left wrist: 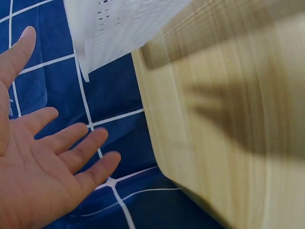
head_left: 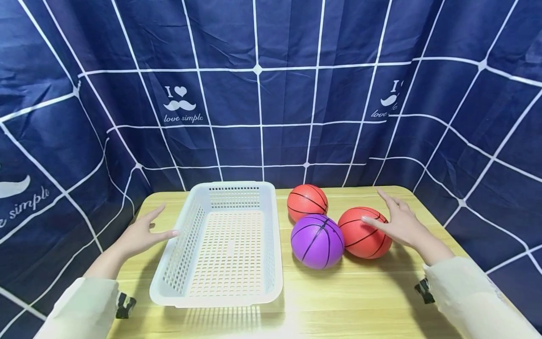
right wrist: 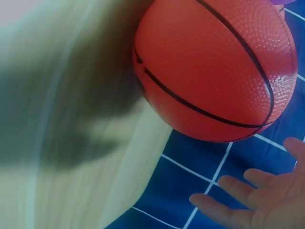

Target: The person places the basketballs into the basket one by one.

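A white plastic basket point(head_left: 274, 263) with perforated walls stands on the left half of the wooden table, with nothing in it. My left hand point(head_left: 141, 238) hovers beside its left wall, fingers spread and holding nothing; the left wrist view shows the palm and the basket's side point(left wrist: 124, 28). To the basket's right, a purple ball point(head_left: 317, 241) sits in front of one red ball point(head_left: 307, 202) and beside another red ball point(head_left: 365, 232). My right hand point(head_left: 402, 223) is by that right-hand red ball point(right wrist: 214, 71), its fingers extended with nothing in them.
The light wooden table point(head_left: 338, 301) has rounded far corners. A dark blue curtain point(head_left: 288, 94) with white grid lines hangs behind it and on both sides. Shadows of the hands fall on the tabletop.
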